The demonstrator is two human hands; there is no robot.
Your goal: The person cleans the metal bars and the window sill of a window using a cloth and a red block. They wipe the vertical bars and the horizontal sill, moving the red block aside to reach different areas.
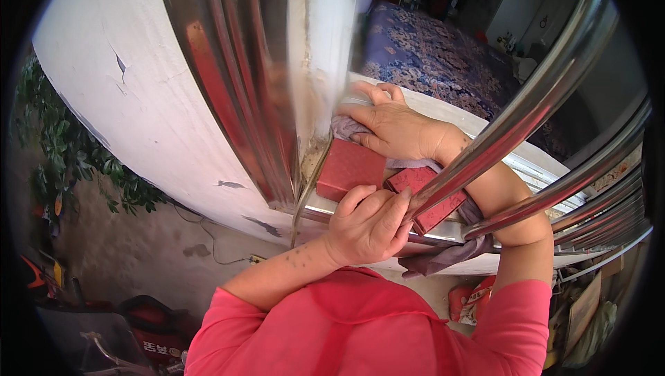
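Note:
My right hand [395, 121] reaches in between the bars and presses on a greyish-purple cloth [349, 128] at the corner of the window sill, its thumb and fingers around the cloth. My left hand [369, 223] is curled at the foot of a shiny metal bar [467, 155], thumb against it. A plain red box [350, 168] sits on the sill between my hands. Beside it, partly behind the bar, lies a patterned red box [441, 207]. More purple cloth [449, 259] hangs over the sill's outer edge below the bars.
Further metal bars [566, 189] run along the right. A white wall [156, 101] with peeling paint and a window frame [324, 38] stand at left. Inside is a bed with a patterned cover [436, 54]. Below are a cable [213, 243], a vehicle's handlebar [104, 352] and leafy plants [78, 152].

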